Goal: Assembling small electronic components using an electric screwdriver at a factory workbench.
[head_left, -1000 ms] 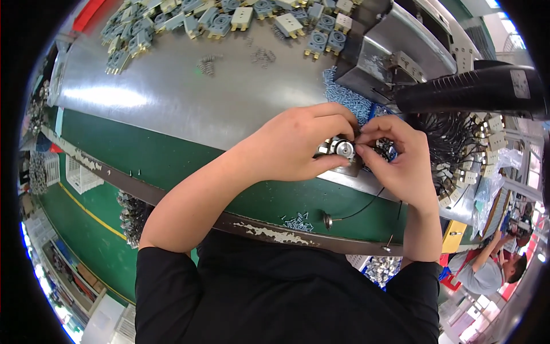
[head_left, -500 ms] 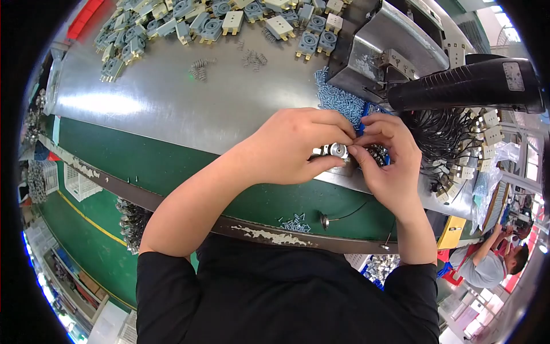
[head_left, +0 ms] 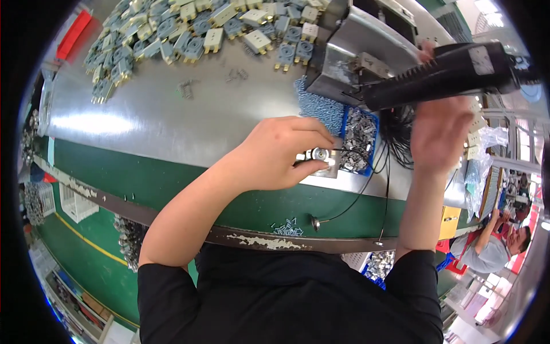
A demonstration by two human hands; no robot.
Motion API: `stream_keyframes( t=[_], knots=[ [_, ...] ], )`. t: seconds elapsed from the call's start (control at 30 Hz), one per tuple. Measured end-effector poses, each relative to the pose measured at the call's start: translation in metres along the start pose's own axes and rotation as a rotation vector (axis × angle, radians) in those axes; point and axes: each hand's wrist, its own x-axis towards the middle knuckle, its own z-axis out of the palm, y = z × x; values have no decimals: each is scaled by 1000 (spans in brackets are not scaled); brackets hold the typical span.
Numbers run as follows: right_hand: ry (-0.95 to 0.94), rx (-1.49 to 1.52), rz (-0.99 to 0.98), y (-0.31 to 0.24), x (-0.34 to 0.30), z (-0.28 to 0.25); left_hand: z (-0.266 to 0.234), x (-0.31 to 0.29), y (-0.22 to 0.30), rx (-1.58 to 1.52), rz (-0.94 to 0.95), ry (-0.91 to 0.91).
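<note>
Part (head_left: 321,153) pinched in our left hand (head_left: 279,152), our blurred right hand (head_left: 438,135) is behind the tool (head_left: 438,71); its grip we cannot tell.

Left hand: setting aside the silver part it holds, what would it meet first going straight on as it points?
The left hand would probably meet the blue tray of metal pieces just to its right, though depth is unclear and it might pass above.

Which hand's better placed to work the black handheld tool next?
Right, I'd judge. The right hand is right by the black handheld tool, though blur hides whether it grips it. The left hand is farther off and occupied, holding a small metal part.
</note>
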Motion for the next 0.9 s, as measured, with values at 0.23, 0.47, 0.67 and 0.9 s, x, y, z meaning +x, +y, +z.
stream_keyframes(
  t=[0.23, 0.47, 0.67, 0.9],
  knots=[
    [-431, 411, 233, 7, 27, -3, 0, 4, 5, 5, -24, -4],
    [-181, 370, 2, 6, 56, 2, -1, 4, 5, 10, -38, -14],
    [27, 230, 67, 9, 63, 16, -2, 5, 4, 22, -29, -21],
    [67, 91, 75, 8, 64, 25, -3, 6, 2, 18, -30, -25]
  ],
)
